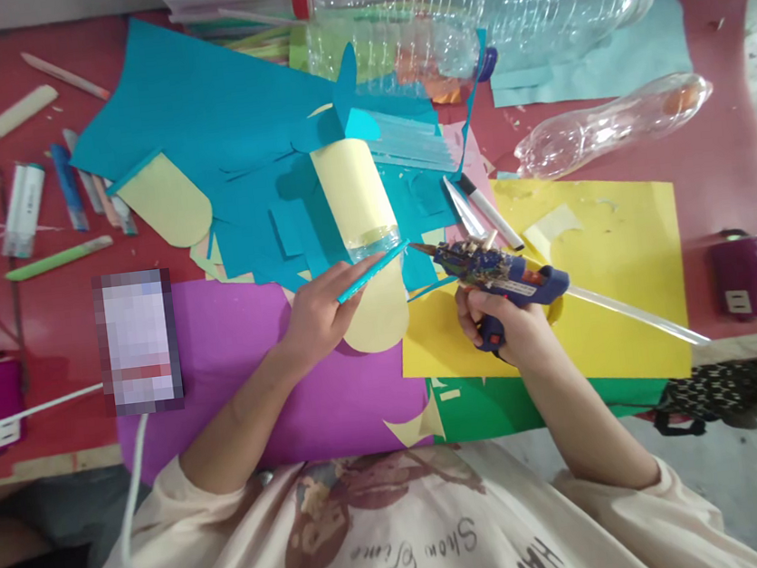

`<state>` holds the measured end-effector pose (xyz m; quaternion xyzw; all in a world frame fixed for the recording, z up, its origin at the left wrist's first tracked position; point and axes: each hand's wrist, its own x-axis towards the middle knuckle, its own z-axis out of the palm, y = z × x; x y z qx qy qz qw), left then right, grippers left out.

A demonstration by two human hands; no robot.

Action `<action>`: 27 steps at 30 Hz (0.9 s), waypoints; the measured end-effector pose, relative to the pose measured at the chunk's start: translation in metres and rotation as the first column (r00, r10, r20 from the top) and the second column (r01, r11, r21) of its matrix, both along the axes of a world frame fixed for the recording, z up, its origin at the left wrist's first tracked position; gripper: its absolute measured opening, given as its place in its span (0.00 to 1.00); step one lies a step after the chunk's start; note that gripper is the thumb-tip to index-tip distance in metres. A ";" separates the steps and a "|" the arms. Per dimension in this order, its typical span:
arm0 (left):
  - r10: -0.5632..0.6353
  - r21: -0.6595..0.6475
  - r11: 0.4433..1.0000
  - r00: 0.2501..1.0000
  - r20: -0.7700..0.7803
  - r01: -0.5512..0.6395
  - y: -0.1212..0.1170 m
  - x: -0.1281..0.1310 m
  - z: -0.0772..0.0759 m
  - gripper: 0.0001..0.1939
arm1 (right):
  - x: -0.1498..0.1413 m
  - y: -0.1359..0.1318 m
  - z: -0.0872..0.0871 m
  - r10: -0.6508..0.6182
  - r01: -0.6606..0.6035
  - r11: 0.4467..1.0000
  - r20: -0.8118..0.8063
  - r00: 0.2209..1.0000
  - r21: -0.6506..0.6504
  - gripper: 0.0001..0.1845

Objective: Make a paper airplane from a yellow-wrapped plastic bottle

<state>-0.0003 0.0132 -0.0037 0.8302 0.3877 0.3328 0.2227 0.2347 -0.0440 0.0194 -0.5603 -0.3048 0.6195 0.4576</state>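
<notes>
My left hand [327, 313] pinches a pale yellow paper piece [382, 313] with a rounded lower end and a blue strip along its upper edge. In my right hand [510, 328] is a dark blue glue gun [486, 270], a clear glue stick [642, 316] sticking out of its back. Its nozzle points left, close to the right tip of the blue strip; whether they touch I cannot tell. Just beyond lies a bottle wrapped in cream and blue paper [354, 186]. A similar rounded yellow piece with a blue edge [168, 203] rests to the left.
Clear plastic bottles [404, 26] lie at the back. Scissors [462, 206] and a marker [494, 213] sit beyond the glue gun. Purple [237, 364], yellow [622, 265] and blue sheets [194, 104] cover the red table. A blurred rectangular device [137, 343] with cables is at left.
</notes>
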 end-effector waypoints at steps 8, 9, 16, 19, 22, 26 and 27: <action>0.015 -0.054 0.998 0.999 0.031 -0.014 -0.001 0.001 0.001 0.20 | -0.002 0.001 0.002 -0.022 0.022 0.999 0.008 1.000 -0.024 0.15; 0.014 -0.067 0.998 0.999 0.041 -0.011 -0.001 0.001 0.002 0.20 | -0.002 0.001 0.002 -0.023 0.023 0.999 0.014 1.000 -0.021 0.15; -0.050 -0.126 0.989 0.986 0.161 0.071 0.002 0.001 0.003 0.20 | 0.014 0.006 0.006 -0.106 0.106 0.994 0.039 0.994 -0.008 0.11; 0.035 -0.210 0.978 0.981 0.192 0.006 0.003 0.001 0.006 0.22 | 0.034 0.007 0.015 -0.182 0.182 0.983 0.042 0.982 -0.006 0.11; 0.115 -0.319 0.947 0.964 0.240 -0.033 0.005 0.001 0.011 0.26 | 0.061 0.007 0.018 -0.419 0.415 0.908 0.160 0.894 0.060 0.11; 0.254 -0.439 0.892 0.924 0.287 -0.108 0.009 -0.001 0.014 0.29 | 0.105 0.003 0.003 -0.688 0.695 0.714 0.275 0.672 0.088 0.12; 0.298 -0.483 0.867 0.907 0.299 -0.125 0.011 -0.002 0.014 0.28 | 0.117 0.001 -0.002 -0.700 0.708 0.699 0.304 0.647 0.101 0.11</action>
